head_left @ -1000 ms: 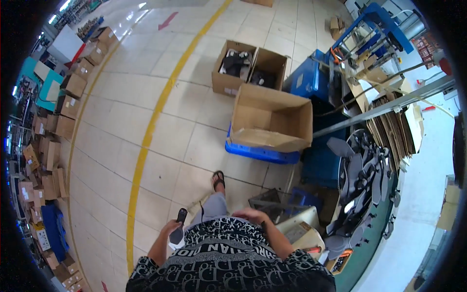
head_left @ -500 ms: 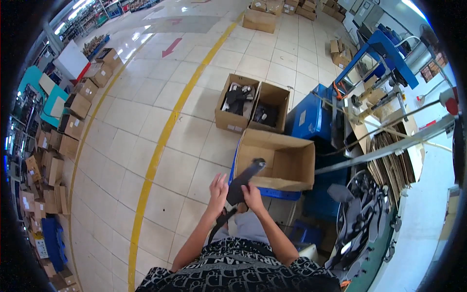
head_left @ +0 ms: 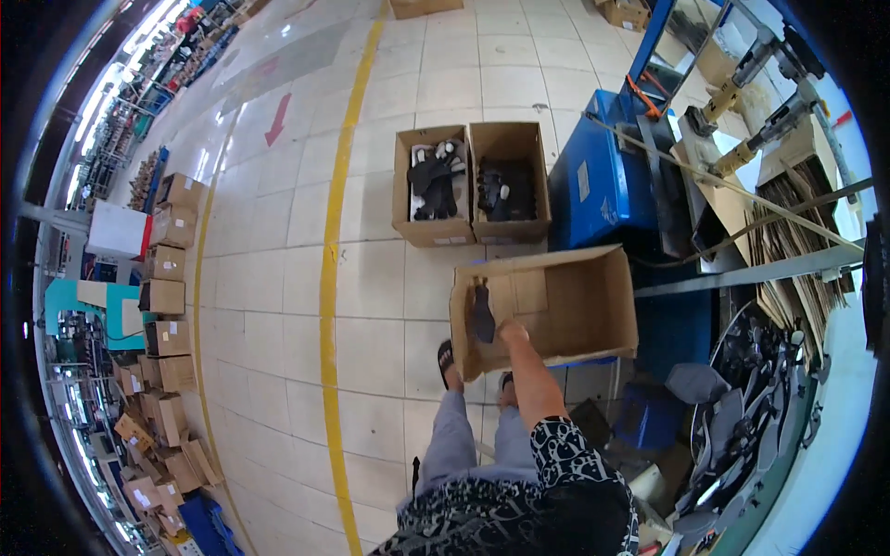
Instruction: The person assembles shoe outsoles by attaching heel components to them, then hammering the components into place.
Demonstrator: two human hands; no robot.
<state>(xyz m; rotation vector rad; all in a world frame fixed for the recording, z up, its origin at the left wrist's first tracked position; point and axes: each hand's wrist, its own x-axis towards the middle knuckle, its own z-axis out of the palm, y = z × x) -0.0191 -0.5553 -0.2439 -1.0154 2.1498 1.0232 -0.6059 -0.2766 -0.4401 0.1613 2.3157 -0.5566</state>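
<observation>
One hand, the right [head_left: 513,334], reaches into the open cardboard box [head_left: 565,301], fingers closed on a dark flat part [head_left: 482,315] inside near the box's left wall. Left hand out of view.

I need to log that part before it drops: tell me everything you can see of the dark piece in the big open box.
The dark piece is flat, narrow and elongated, black or dark grey, possibly rubber or leather. It stands roughly upright against the left inner wall of the large cardboard box. The right hand is at its lower right edge, apparently holding it. Finer detail is too small to tell.
</observation>
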